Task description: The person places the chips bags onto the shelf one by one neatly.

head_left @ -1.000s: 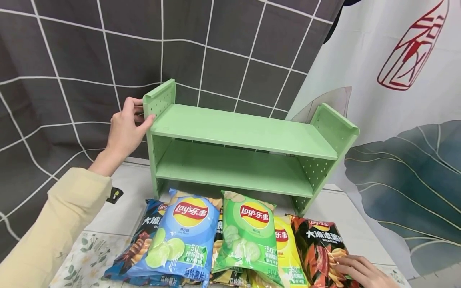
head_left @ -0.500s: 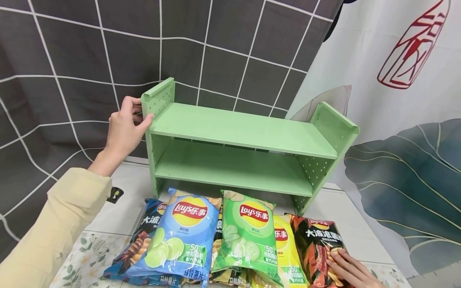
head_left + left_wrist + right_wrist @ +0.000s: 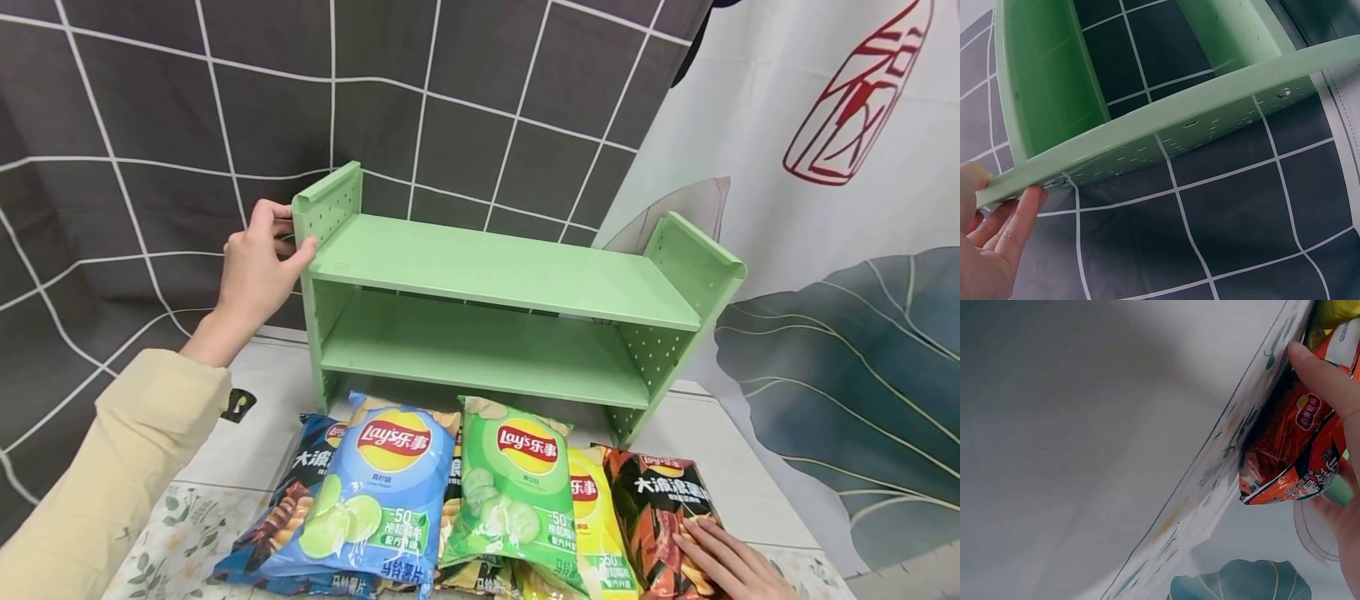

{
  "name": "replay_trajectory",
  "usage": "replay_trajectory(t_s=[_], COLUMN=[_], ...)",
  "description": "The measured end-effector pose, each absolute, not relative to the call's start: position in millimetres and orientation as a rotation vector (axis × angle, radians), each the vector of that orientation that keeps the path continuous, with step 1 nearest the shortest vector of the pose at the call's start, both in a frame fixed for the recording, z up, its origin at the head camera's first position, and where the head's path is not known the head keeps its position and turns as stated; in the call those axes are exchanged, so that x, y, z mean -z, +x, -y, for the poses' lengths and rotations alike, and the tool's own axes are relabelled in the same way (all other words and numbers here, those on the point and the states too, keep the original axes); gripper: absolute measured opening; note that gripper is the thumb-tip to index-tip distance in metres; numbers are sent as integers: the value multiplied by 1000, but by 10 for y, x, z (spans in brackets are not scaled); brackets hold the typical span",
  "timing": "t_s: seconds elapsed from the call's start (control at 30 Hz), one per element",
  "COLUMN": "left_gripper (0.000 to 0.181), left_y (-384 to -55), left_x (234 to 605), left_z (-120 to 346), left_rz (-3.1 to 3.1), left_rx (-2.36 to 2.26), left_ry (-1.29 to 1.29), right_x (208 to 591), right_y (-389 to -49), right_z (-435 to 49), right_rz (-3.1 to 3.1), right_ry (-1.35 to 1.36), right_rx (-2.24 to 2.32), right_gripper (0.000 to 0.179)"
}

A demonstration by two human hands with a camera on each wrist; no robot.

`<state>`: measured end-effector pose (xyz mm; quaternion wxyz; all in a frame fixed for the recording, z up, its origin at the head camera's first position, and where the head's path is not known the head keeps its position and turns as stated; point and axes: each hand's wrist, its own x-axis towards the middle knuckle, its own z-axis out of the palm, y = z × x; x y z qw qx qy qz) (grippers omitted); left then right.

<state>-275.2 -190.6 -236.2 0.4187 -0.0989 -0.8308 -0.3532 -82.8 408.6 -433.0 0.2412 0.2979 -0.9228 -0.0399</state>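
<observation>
In the head view my left hand [image 3: 255, 271] grips the top of the left side panel of a two-tier green shelf rack [image 3: 480, 262], thumb inside and fingers outside. The left wrist view shows the same hold on the panel [image 3: 1166, 119]. At the lower right, my right hand [image 3: 738, 567] lies on a red-and-black bag of potato chips [image 3: 663, 517], fingers across its front. In the right wrist view its thumb lies over the bag's lower end [image 3: 1294, 437], other fingers on the far side. The bag rests on the table.
A blue chip bag [image 3: 375, 492], a green one [image 3: 517, 492], a yellow one [image 3: 600, 517] and a dark blue one [image 3: 281, 517] lie before the rack, overlapping. A dark grid-patterned cloth [image 3: 187, 117] hangs behind. The table [image 3: 247, 450] has a floral cover.
My right hand has shifted left, further onto the red-and-black chip bag. The left hand keeps its grip on the rack; rack and bags stay in place.
</observation>
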Motion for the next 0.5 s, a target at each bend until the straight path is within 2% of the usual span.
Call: replay_trajectory(t_s=[0.17,0.5], left_gripper=[35,35], left_y=[-2755,-2759], left_x=[2356,2353], left_z=[1903,1912], left_rz=[2100,2112], left_rx=[878,876], left_ry=[-222,-217], right_x=[4294,4244], right_y=[-812,-840], right_z=[-4024,-4027], right_rz=[2570,2508], right_ry=[747,821], right_rx=[110,158], right_gripper=[84,95])
